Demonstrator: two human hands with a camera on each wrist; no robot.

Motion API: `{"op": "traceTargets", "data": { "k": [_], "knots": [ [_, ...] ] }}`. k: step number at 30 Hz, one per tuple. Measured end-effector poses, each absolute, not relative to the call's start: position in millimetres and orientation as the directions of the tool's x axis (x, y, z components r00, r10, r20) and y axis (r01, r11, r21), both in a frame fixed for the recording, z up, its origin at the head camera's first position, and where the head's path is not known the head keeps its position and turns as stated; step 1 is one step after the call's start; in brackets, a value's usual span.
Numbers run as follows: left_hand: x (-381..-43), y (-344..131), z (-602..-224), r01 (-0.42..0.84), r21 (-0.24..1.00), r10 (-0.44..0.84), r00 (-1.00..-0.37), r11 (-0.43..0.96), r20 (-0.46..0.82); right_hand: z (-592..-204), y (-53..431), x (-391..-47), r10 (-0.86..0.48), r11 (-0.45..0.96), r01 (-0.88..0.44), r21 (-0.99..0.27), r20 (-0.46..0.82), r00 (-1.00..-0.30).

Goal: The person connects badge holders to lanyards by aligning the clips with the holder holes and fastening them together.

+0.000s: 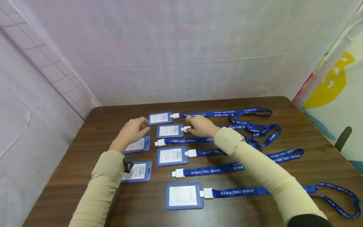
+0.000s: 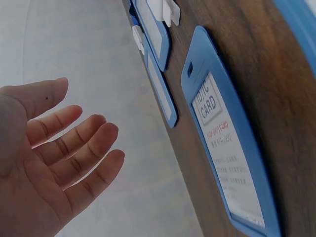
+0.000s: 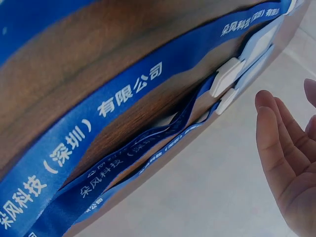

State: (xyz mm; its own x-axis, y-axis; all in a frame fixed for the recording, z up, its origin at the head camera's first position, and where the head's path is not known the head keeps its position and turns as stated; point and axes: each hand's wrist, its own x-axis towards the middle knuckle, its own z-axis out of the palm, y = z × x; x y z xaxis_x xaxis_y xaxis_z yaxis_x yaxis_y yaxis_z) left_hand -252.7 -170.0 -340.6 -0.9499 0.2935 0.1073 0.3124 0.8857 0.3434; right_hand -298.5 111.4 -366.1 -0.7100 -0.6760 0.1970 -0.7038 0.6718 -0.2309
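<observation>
My left hand (image 1: 131, 131) is raised over the table, fingers loosely bent and apart. Nothing lies in its palm in the left wrist view. Near it is a blue badge holder (image 1: 137, 145) with a white card and no strap attached. My right hand (image 1: 202, 126) hovers above the blue lanyards, close to the white clip (image 1: 186, 129) of the second badge holder (image 1: 170, 130) from the back. In the right wrist view its fingers (image 3: 274, 148) are relaxed and hold nothing, apart from the straps. The far badge holder (image 1: 160, 118) also has its lanyard (image 1: 215, 113) joined.
Two more joined badge holders, middle (image 1: 172, 156) and front (image 1: 184, 197), lie below. Another loose badge holder (image 1: 141, 171) is partly behind the left sleeve. Two unattached lanyards end in white clips, one farther back (image 1: 160, 142), one nearer (image 1: 179, 173). Straps tangle at right.
</observation>
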Motion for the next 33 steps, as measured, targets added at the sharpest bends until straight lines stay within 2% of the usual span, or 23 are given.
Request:
{"op": "traceTargets", "data": {
  "k": [19,33],
  "knots": [
    [-229,-194,-348,0.336,0.287,0.308,-0.941,0.897,0.142,-368,105,-279,-0.756,0.583,-0.783,-0.216,0.209,-0.620],
    [-224,-195,-348,0.330,0.302,0.298,-0.943,0.894,0.147,-363,65,-275,-0.771,0.616,-0.761,-0.202,0.043,-0.636]
  ]
}}
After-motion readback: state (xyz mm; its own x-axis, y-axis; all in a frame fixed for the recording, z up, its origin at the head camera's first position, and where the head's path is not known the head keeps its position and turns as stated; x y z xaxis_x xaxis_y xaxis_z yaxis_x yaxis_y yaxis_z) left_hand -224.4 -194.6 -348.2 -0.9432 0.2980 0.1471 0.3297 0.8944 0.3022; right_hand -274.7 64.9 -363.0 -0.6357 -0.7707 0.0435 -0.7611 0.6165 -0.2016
